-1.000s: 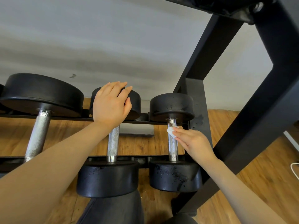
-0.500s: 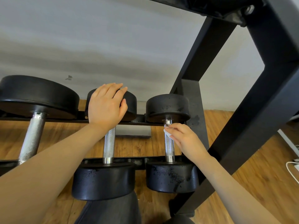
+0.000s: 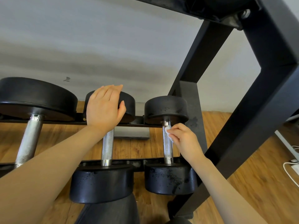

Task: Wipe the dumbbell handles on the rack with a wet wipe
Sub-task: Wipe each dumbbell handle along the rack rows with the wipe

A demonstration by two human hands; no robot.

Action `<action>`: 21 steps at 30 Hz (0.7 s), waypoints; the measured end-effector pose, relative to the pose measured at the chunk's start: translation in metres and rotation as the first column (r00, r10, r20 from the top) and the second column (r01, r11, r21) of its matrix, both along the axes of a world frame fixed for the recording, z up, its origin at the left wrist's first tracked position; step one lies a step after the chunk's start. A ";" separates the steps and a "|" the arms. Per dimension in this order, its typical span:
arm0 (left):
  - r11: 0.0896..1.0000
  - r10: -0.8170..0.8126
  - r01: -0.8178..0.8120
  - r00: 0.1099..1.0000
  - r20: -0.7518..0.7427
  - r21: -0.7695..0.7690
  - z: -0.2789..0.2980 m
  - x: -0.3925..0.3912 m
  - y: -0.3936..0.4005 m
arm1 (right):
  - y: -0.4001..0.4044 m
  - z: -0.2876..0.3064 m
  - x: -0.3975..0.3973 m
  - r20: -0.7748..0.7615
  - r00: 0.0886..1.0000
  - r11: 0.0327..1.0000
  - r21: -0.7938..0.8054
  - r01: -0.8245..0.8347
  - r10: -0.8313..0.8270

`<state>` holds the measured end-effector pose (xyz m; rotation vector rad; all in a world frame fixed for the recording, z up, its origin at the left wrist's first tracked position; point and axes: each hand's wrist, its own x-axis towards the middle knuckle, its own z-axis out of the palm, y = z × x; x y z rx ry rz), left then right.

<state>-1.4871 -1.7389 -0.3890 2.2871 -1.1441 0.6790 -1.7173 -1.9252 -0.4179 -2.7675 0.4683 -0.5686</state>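
Three black dumbbells lie side by side on the black rack (image 3: 139, 161), each with a steel handle. My right hand (image 3: 184, 139) pinches a small white wet wipe (image 3: 168, 132) against the far end of the right dumbbell's handle (image 3: 168, 149). My left hand (image 3: 104, 109) rests with straight fingers on the far head (image 3: 129, 105) of the middle dumbbell, above its knurled handle (image 3: 107, 146). The left dumbbell's handle (image 3: 30, 139) is larger and dull.
A slanted black rack upright (image 3: 242, 126) rises on the right, close behind my right forearm. An upper shelf (image 3: 210, 8) hangs overhead. The floor is wood, with a white cable (image 3: 291, 168) at the far right. A grey wall stands behind.
My right hand with the wipe has slid a little up the right handle toward its far head. My left hand has stayed on the middle dumbbell's head.
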 end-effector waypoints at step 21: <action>1.000 -0.003 0.003 1.000 -0.013 0.016 0.001 0.000 0.001 | -0.007 -0.008 -0.001 0.191 0.974 0.855 0.518 0.005 -0.122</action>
